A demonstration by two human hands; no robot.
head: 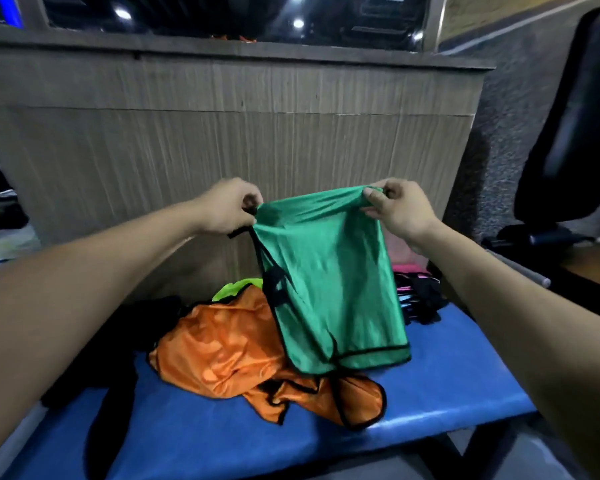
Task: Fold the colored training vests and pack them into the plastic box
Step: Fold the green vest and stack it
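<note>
A green training vest (pixel 329 271) with black trim hangs in the air above the blue bench (pixel 447 368). My left hand (pixel 227 206) pinches its top left corner and my right hand (pixel 400 207) pinches its top right corner. Under it a crumpled orange vest (pixel 236 351) with black trim lies on the bench. A neon yellow-green vest (pixel 234 287) peeks out behind the orange one. Behind the green vest, at the right, part of a clear plastic box (pixel 400 251) with pink inside shows.
A wood-grain counter wall (pixel 222 133) rises right behind the bench. Black and pink fabric items (pixel 418 299) lie at the bench's back right. Dark cloth (pixel 118 358) drapes over the bench's left side. A black padded gym machine (pixel 568 133) stands at the right.
</note>
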